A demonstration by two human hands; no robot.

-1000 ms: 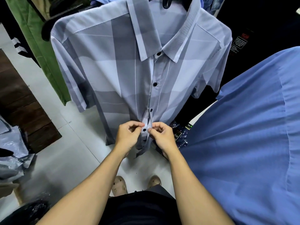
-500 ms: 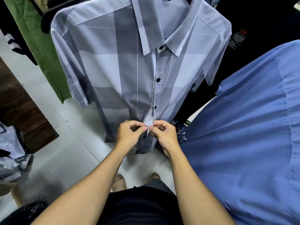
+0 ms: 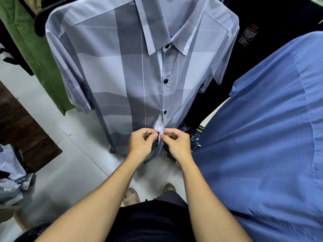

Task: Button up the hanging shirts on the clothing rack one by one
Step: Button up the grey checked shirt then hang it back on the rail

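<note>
Nearest to us were our own bare forearms, reaching out over dark shorts and pale sandals (image 3: 131, 196) on the glossy light floor tiles (image 3: 70, 172). At their ends our left hand (image 3: 140, 144) and right hand (image 3: 176, 144) met at the placket of the plaid shirt (image 3: 108, 70), which hung on the rack straight ahead of us.

Both hands were curled. The left thumb and forefinger pinched a small dark button (image 3: 158, 133) with its edge of cloth, and the right fingertips pinched the opposite edge, so that the two sides touched at that spot. A second before, our hands had held the placket with the button not yet showing between them; now its dark rim stood out at the fingertips. We judged it was partly through its hole, with the fastening nearly made. Just above our fingers the placket still gaped, showing a pale strip of lining.

Farther up, three dark round buttons (image 3: 165, 81) sat closed in a line to the collar, so we judged we were working downwards, with the hem end still open.

The shirt was thin, smooth and slightly sheer, in broad grey and pale blue blocks crossed by fine white lines, with a crisp pointed collar. To the right a matte blue shirt (image 3: 262, 137) billowed close to us. To the far left hung a green garment (image 3: 35, 55) of heavier, napped cloth.
</note>
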